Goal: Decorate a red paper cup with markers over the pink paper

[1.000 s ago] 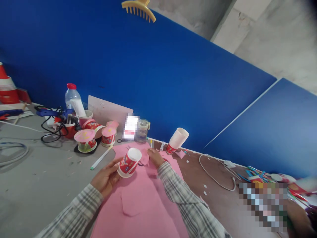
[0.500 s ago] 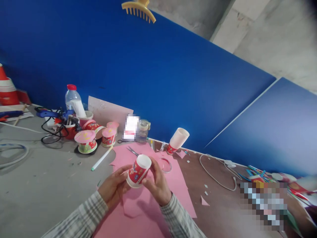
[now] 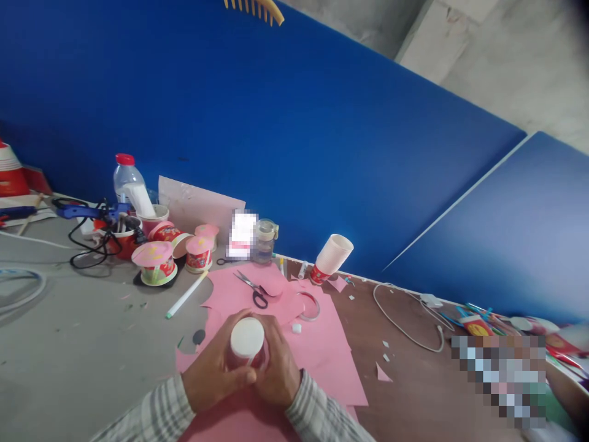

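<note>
Left hand: we see the left hand [image 3: 214, 380] wrapped round the near-left side of an upturned red-and-white paper cup [image 3: 247, 336], its fingers curled tight against the cup's wall.
Right hand: the right hand [image 3: 278, 368] clasps the opposite side, fingers closed on the cup. The two hands touch each other in front of it.
Paper cup: it stands base-up, so we look down on its round white bottom. It rests on a large pink paper sheet [image 3: 322, 350], close to the near edge of the worktop [image 3: 92, 344] and about midway along it.
Pink sheet: it lies flat, with round cut-outs along its left edge.
Scissors: black-handled steel scissors [image 3: 251, 288] lie on the sheet beyond the cup, toward the back edge, with the blades pointing far-left.
Ring: a clear plastic ring [image 3: 309, 305] lies on the sheet, just right of the scissors.
Pen: a white pen with a green tip [image 3: 186, 294] lies on the grey worktop, just left of the sheet.
Back-left corner: we make out a clear plastic bottle with a red cap [image 3: 125, 181], a blue glue gun [image 3: 85, 210] and red cups topped with pink discs [image 3: 154, 261].
Back edge: a small glass jar [image 3: 265, 240] stands there, with a tilted stack of white paper cups [image 3: 332, 256] to its right.
Right side: a white cable [image 3: 405, 319] loops over the brown part of the worktop.
</note>
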